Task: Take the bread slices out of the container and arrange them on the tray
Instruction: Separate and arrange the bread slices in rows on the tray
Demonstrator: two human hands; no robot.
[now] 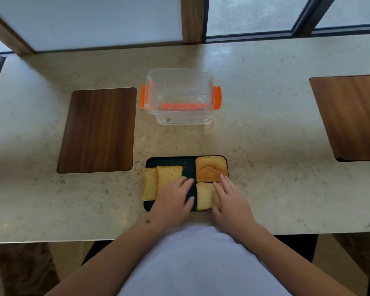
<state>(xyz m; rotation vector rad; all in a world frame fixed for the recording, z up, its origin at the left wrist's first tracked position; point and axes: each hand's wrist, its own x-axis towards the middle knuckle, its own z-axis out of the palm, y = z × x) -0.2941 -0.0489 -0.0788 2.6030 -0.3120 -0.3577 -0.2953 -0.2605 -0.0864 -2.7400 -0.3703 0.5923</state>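
Observation:
A black tray [171, 162] lies near the counter's front edge with several bread slices on it. Two overlapping slices [158, 180] sit on its left side, the outer one hanging past the tray's left edge. A browner slice [209, 168] fills the far right corner, and a pale slice [204, 196] lies in front of it. My left hand [174, 201] rests flat on the left slices, fingers spread. My right hand [231, 201] lies flat over the pale slice, fingertips touching the browner one. The clear container [179, 97] with orange clips stands behind the tray, holding only crumbs.
A dark wooden inlay [98, 130] is set into the beige stone counter [265, 157] to the left, and another wooden inlay [350, 116] at the right. Frosted windows run along the far edge. The counter's front edge is against my body.

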